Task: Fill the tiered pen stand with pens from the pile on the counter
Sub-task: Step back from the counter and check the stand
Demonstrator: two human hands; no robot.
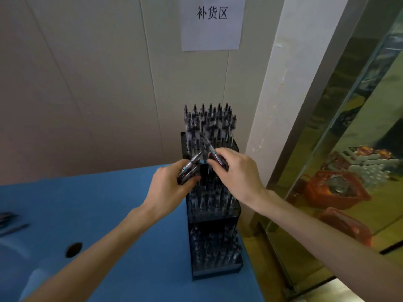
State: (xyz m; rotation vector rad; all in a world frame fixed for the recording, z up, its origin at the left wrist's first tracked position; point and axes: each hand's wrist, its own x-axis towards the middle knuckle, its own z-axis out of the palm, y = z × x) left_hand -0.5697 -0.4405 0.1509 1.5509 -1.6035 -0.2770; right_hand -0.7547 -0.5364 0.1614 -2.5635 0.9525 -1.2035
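While both arms are reaching forward over the blue table (113,205), the left hand (169,188) is curling its fingers round a small bundle of pens (189,170), their tips pointing up and to the right. The right hand (236,171) is pinching a single pen (212,152) between thumb and fingertips, so this grip is closed on that pen, and the pen is slanting up and to the left in front of the top tier. The two hands are sitting close together, just above the middle tier of the tiered pen stand (214,216).

The stand is sitting at the right edge of the table, against the pale wall panels (87,83). Its top tier is bristling with upright pens, and the middle and bottom tiers are also holding rows of pens behind dark tinted fronts. A few loose pens (9,221) are lying at the far left edge of the table, well apart from the stand. A round hole (74,250) is showing in the table near the left forearm. A paper sign (212,22) with three characters is hanging on the wall above the stand. To the right, glass is showing orange baskets (333,188) beyond it.
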